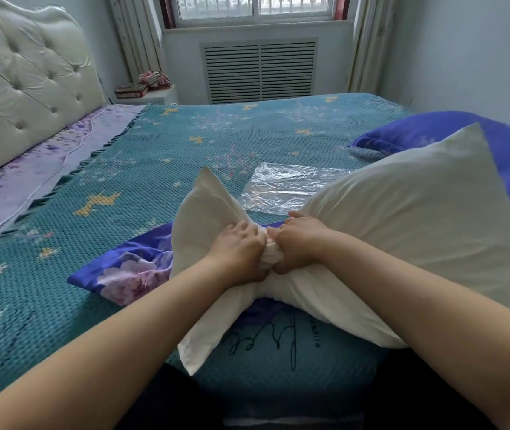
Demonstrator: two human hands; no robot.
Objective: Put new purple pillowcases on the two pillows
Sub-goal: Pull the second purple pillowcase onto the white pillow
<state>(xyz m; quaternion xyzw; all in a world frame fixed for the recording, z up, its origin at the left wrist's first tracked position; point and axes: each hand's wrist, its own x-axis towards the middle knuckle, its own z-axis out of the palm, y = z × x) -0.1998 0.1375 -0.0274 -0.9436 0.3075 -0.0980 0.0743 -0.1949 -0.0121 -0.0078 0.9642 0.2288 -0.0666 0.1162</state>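
A white pillow (408,231) lies on the bed in front of me, its left end bunched into a tight neck. My left hand (238,252) and my right hand (300,243) both grip that bunched neck side by side, fingers curled round the fabric. Beyond my left hand the pillow's loose white end (204,212) flares out. A purple flowered pillowcase (129,274) lies flat under the pillow, showing at the left. A second pillow in a purple case (433,135) rests at the right, behind the white one.
A clear plastic bag (287,184) lies on the teal blanket (154,150) past my hands. The tufted cream headboard (24,88) stands at the left. A nightstand with boxes (145,88) sits by the window wall.
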